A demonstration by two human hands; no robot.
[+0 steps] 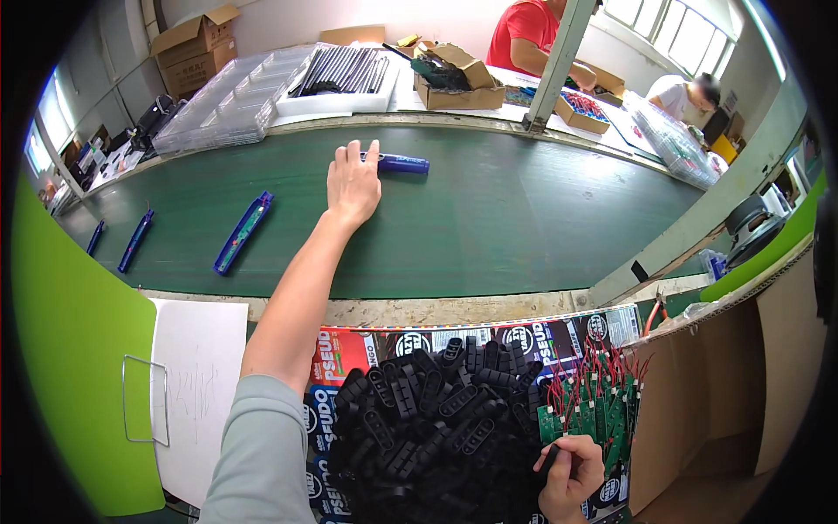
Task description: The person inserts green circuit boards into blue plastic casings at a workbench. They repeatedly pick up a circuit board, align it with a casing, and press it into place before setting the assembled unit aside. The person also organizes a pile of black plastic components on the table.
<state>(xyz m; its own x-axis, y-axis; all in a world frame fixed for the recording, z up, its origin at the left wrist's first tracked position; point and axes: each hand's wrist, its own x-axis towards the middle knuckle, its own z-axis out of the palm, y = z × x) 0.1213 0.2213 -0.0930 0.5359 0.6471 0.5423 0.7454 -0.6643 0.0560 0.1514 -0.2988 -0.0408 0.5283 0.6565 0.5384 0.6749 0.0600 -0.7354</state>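
Near the far edge of the green belt (515, 236), the left hand (353, 188) covers one end of a blue case (406, 164); I cannot tell whether it grips. The right hand (573, 474) pinches a black piece (549, 458) near green circuit boards (597, 417).

Brown cartons (199, 72) stand just beside clear plastic trays (209, 124).
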